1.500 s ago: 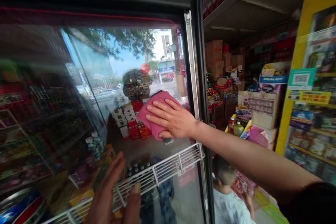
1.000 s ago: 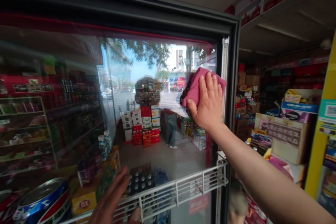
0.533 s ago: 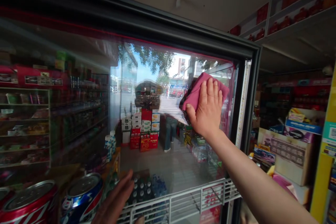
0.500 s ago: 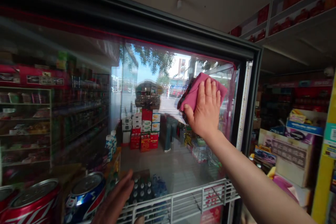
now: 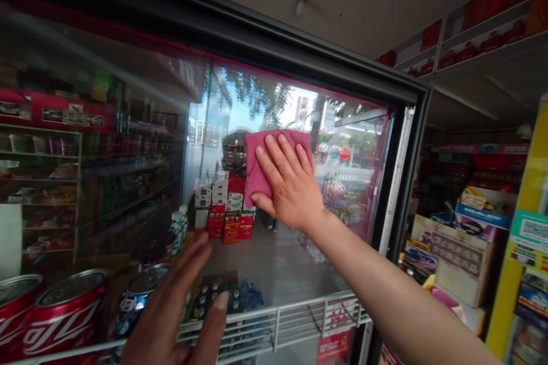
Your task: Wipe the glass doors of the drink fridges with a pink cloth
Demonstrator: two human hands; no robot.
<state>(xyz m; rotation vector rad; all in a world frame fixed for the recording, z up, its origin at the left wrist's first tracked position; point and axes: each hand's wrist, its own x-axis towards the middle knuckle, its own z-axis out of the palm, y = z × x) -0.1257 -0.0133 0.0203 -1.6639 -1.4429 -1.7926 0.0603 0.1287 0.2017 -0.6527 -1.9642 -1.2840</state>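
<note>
My right hand (image 5: 291,185) presses a folded pink cloth (image 5: 256,168) flat against the glass door (image 5: 278,265), fingers stretched over it and the thumb at its lower left edge. The door shows a reflected street, shelves and stacked boxes. At the lower left, my left hand (image 5: 171,308) is raised with fingers and thumb apart, holding nothing. It is in front of a white wire rack (image 5: 252,322) and partly covers a blue soda can (image 5: 143,291). Red soda cans (image 5: 66,313) stand further left. Whether the left hand touches the rack, I cannot tell.
A thick black frame (image 5: 265,51) borders the glass along the top, with a pale strip (image 5: 396,182) down its right side. Beyond it on the right are stacked cartons (image 5: 460,256) and a yellow post (image 5: 524,182). High shelves (image 5: 483,45) hold red goods.
My right hand has slid the pink cloth left and slightly down across the glass. My left hand has come further into view, its thumb now showing. The camera view has shifted slightly.
</note>
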